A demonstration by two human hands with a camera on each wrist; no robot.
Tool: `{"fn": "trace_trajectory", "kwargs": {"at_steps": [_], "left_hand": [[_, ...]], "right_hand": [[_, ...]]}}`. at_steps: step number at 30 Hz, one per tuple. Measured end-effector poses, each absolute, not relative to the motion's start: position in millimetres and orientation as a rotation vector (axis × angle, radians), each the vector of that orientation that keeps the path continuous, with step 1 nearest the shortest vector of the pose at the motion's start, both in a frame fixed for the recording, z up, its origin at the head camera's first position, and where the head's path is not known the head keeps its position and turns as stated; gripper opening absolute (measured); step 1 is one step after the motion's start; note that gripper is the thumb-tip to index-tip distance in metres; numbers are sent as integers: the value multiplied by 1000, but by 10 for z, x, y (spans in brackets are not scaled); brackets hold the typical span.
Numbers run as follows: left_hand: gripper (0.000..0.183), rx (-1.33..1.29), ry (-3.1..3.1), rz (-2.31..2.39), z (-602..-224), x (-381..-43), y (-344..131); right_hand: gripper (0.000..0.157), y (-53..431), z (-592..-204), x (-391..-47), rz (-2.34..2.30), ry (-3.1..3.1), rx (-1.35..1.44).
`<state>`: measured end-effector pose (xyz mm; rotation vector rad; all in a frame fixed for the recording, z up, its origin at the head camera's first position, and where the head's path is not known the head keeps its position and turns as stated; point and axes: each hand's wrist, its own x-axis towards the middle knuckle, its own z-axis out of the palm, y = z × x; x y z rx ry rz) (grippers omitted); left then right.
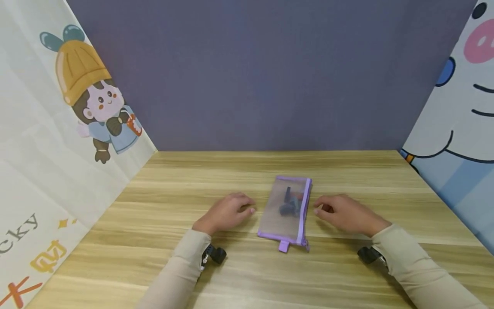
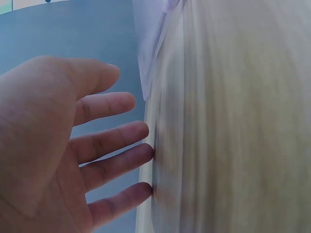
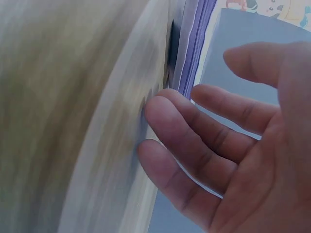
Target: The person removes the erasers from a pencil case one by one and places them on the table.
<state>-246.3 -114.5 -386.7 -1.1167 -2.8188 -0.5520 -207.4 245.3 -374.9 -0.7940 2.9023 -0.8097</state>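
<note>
As the pouch runs lengthwise nearly 12-to-6, it lies 3 o'clock from the left grip, 9 from the slightly nearer right grip, both loosely parted, empty.

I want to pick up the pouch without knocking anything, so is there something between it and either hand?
Nothing visible is in the way. In the head view, the left hand and right hand flank the pouch, with only a strip of table on each side.
</note>
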Motion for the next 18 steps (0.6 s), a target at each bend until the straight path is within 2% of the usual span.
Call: {"fn": "trace_trajectory", "kwargs": {"at_steps": [8,18], "left_hand": [[35,-1135,-2851,-593,-3845,-2392,-1092],[35,-1240,-2827,-642,-3805,-2281,-962]], "right_hand": [[13,2330,-3760,-1995,-847,2835,-873],[16,2202,-3734,-1895,-849,2732,-931]]}}
